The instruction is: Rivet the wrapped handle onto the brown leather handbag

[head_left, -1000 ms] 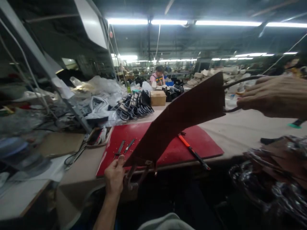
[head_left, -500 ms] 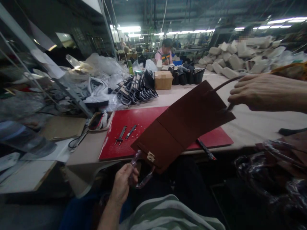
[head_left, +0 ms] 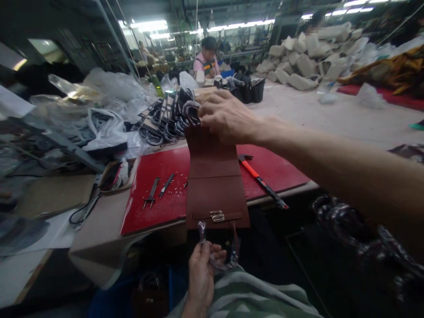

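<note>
I watch the person stretch a brown leather piece [head_left: 215, 176] between both hands: the right hand [head_left: 228, 115] grips the upper handle [head_left: 191, 110], its arm reaching across, while the left hand [head_left: 202, 270] holds the plastic-wrapped lower handle [head_left: 235, 249] down by a striped shirt [head_left: 251, 293]. A metal fitting [head_left: 217, 216] gleams near the lower edge. Behind the leather lies a red board [head_left: 278, 170], with an orange-and-black hammer [head_left: 260, 179] to its right and a pronged tool [head_left: 152, 193] among small white bits to its left. Farther back, a co-worker in pink [head_left: 206, 64] sits near a heap of pale pieces [head_left: 300, 62]
</note>
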`<state>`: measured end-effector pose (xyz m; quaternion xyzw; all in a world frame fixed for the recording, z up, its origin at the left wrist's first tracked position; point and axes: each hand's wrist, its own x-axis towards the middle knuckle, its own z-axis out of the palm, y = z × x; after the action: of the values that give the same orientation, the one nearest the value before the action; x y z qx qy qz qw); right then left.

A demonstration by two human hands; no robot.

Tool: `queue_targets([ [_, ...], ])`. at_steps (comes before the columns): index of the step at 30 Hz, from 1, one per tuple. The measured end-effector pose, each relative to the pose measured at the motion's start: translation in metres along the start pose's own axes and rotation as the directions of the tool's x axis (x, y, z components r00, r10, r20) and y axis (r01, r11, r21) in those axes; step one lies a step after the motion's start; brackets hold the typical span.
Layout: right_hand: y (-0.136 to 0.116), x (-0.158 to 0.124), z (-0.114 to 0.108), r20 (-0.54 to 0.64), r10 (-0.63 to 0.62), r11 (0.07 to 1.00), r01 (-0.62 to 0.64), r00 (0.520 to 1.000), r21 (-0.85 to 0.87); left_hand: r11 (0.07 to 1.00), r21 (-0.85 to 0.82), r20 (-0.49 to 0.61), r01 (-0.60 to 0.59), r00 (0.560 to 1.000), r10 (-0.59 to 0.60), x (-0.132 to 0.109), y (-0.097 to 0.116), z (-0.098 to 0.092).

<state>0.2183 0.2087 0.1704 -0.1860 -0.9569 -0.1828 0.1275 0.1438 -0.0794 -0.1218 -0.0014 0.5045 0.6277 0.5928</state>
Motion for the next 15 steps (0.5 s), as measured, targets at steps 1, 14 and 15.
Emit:
queue_targets([
  [1,-0.011,-0.009,0.016,-0.001,-0.046,0.999,0.046,0.999,0.021,1.000,-0.010,0.007,-0.001,1.000,0.001,0.001,-0.003,0.001],
  [14,-0.064,-0.140,0.140,0.312,0.319,0.858,-0.413,0.895,0.306,0.964,0.201,-0.051,-0.172,0.981,0.185,0.001,-0.006,0.003],
  [15,-0.064,-0.140,0.144,0.292,0.326,0.845,-0.415,0.899,0.336,0.943,0.250,-0.071,-0.219,0.967,0.244,0.000,0.001,-0.002],
])
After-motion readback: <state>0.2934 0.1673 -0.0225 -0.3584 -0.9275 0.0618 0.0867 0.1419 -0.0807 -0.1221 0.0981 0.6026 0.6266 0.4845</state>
